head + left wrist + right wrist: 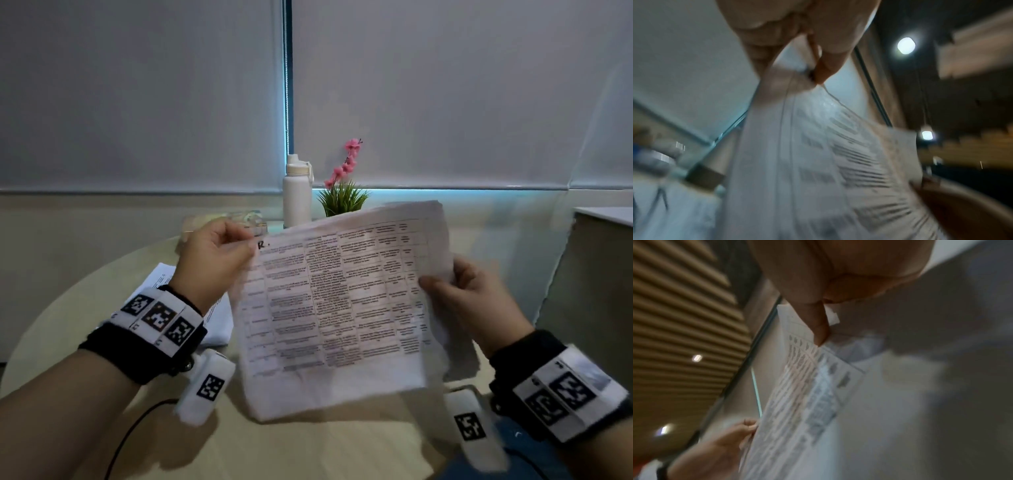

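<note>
While held up above the round pale wooden table (78,301), tilted: crumpled white paper sheet (342,308) printed with a grid of small black text — edges ragged, handwritten "R." at the upper left corner. Pinched at that corner by left hand (212,263), gripped at the right edge by right hand (472,301), thumb on front. Behind, white lidded bottle (296,195) beside green potted plant with pink flowers (342,200).

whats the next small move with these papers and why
Probably tap the printed sheets on the table to square them: the left hand pinches the top corner, the right hand the right edge, both in the air, and the edges look staggered.
</note>
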The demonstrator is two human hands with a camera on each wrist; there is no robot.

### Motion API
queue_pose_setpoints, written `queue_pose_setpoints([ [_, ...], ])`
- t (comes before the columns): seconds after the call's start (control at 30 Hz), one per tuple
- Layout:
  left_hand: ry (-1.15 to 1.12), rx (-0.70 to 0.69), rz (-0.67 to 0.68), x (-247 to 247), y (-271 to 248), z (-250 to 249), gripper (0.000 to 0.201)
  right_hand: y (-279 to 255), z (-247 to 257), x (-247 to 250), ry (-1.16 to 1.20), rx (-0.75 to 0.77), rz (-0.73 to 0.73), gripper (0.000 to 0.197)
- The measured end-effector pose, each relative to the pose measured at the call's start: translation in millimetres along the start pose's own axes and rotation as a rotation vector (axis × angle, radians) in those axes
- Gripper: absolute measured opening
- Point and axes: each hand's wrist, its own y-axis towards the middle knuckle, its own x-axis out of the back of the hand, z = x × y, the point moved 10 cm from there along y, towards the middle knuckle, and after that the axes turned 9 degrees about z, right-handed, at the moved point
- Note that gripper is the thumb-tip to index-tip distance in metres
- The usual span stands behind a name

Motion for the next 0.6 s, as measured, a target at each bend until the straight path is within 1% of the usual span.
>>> queue_pose_setpoints([
  [0.03, 0.162, -0.020, 0.063, -6, 2, -8, 0.014, 1, 10, -1, -0.057, 0.018, -0.003, 0.015],
  [0.07, 0.402, -0.076, 0.136, -16, 0, -24, 0.028, 3, 22, -4, -0.166, 0.047, 0.011, 0.018],
  [0.1, 0.615, -0.142, 0.238, -31, 0, -36, 0.053, 6, 36, -8, -0.340, 0.098, 0.033, 0.017],
  [0.13, 0.709, -0.172, 0.349, -47, -1, -45, 0.071, 9, 52, -16, -0.544, 0.148, 0.052, 0.012],
  [0.17, 0.674, -0.144, 0.456, -62, -1, -49, 0.075, 11, 66, -25, -0.731, 0.186, 0.069, 0.009],
  [0.2, 0.526, -0.097, 0.559, -78, -5, -55, 0.065, 14, 76, -32, -0.852, 0.208, 0.084, 0.012],
  [0.23, 0.352, -0.042, 0.622, -90, -6, -54, 0.050, 17, 84, -36, -0.904, 0.231, 0.080, 0.019],
  [0.27, 0.231, -0.014, 0.622, -97, -6, -58, 0.035, 19, 94, -36, -0.893, 0.255, 0.041, 0.022],
  [0.3, 0.162, -0.005, 0.569, -95, -4, -60, 0.024, 19, 103, -27, -0.858, 0.293, -0.048, 0.020],
  [0.33, 0.103, 0.004, 0.511, -91, -1, -58, 0.017, 15, 112, -14, -0.824, 0.344, -0.175, 0.024],
  [0.37, 0.033, 0.025, 0.456, -85, 2, -53, 0.014, 13, 110, 6, -0.790, 0.351, -0.308, 0.043],
  [0.4, -0.046, 0.053, 0.417, -81, 2, -48, 0.013, 11, 102, 22, -0.720, 0.319, -0.395, 0.065],
  [0.43, -0.107, 0.078, 0.390, -78, 3, -42, 0.013, 11, 86, 34, -0.587, 0.243, -0.423, 0.083],
  [0.47, -0.158, 0.094, 0.375, -77, 2, -38, 0.014, 13, 65, 40, -0.391, 0.158, -0.392, 0.093],
  [0.5, -0.207, 0.106, 0.366, -77, 1, -34, 0.015, 15, 46, 36, -0.154, 0.097, -0.315, 0.092],
  [0.53, -0.247, 0.114, 0.372, -80, -2, -31, 0.016, 17, 29, 27, 0.069, 0.037, -0.223, 0.079],
  [0.57, -0.257, 0.129, 0.386, -84, -5, -28, 0.017, 18, 17, 15, 0.237, -0.017, -0.146, 0.061],
  [0.6, -0.242, 0.148, 0.405, -88, -9, -24, 0.017, 18, 13, 4, 0.310, -0.048, -0.084, 0.046],
])
